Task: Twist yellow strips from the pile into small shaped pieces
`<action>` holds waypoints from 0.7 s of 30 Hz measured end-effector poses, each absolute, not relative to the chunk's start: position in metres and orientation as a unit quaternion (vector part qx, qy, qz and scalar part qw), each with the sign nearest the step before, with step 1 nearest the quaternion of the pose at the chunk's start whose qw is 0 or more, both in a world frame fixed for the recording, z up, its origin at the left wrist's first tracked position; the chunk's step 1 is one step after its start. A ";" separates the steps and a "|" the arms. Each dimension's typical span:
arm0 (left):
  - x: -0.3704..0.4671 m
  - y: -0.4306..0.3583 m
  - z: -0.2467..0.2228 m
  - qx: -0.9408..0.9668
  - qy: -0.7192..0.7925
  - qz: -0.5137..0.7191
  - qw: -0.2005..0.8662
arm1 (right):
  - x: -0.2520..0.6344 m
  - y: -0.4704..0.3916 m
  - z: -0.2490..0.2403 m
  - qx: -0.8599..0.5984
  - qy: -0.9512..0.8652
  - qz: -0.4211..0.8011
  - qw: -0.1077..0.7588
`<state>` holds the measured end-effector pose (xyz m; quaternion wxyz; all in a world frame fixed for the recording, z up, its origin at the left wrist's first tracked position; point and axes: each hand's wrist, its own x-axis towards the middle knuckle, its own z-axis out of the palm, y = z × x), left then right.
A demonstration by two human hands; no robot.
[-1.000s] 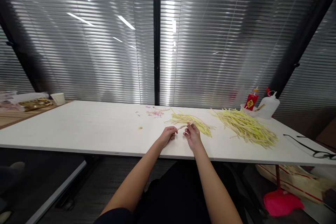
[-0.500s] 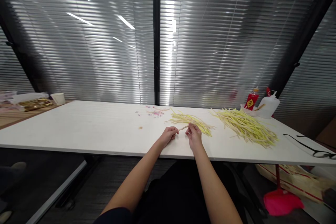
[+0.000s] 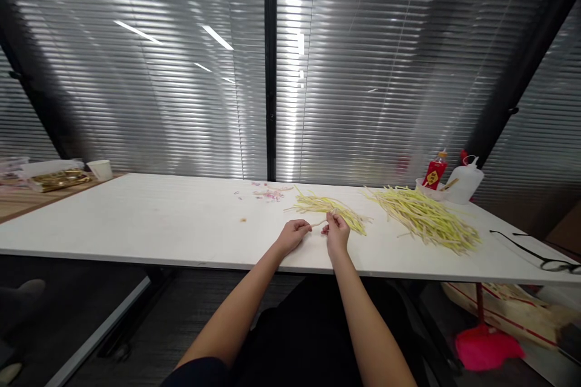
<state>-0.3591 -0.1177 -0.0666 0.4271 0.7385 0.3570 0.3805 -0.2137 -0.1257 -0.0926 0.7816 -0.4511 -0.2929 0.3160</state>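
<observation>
Between my hands stretches a thin beige strip (image 3: 318, 224), tilted slightly up toward the right. My left hand (image 3: 294, 236) pinches its left end between thumb and fingers. Near its other end, my right hand (image 3: 337, 232) has its fingers closed on it; the part inside the fingers is hidden. Just behind my right hand lies a small bunch of yellow and beige strips (image 3: 351, 217) on the white table (image 3: 172, 224). A larger pile of similar strips (image 3: 424, 217) spreads out farther right.
Small pink bits (image 3: 271, 195) lie scattered toward the back. At the back right are a red bottle (image 3: 434, 172), a white squeeze bottle (image 3: 467, 182) and a shallow bowl (image 3: 422, 185). Glasses (image 3: 551, 263) rest at the right edge. A paper cup (image 3: 100, 170) stands far left.
Both hands have shifted very slightly to the right, still holding the strip between them. The bunch and the pile lie as before.
</observation>
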 end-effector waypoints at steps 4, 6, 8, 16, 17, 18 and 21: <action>-0.359 -0.116 -0.069 0.756 0.355 0.388 0.390 | -0.211 -0.123 -0.098 -0.525 -0.331 0.221 0.752; -0.360 -0.115 -0.071 0.762 0.352 0.396 0.371 | -0.210 -0.122 -0.100 -0.563 -0.351 0.161 0.730; -0.360 -0.114 -0.072 0.768 0.357 0.408 0.342 | -0.209 -0.122 -0.100 -0.597 -0.366 0.126 0.703; -0.361 -0.116 -0.072 0.799 0.370 0.420 0.221 | -0.210 -0.123 -0.098 -0.635 -0.371 0.132 0.664; -0.361 -0.116 -0.073 0.797 0.371 0.422 0.222 | -0.210 -0.123 -0.098 -0.636 -0.371 0.135 0.663; -0.361 -0.115 -0.073 0.795 0.372 0.424 0.223 | -0.210 -0.123 -0.098 -0.635 -0.373 0.137 0.663; -0.361 -0.113 -0.075 0.783 0.379 0.435 0.233 | -0.211 -0.122 -0.099 -0.613 -0.386 0.147 0.674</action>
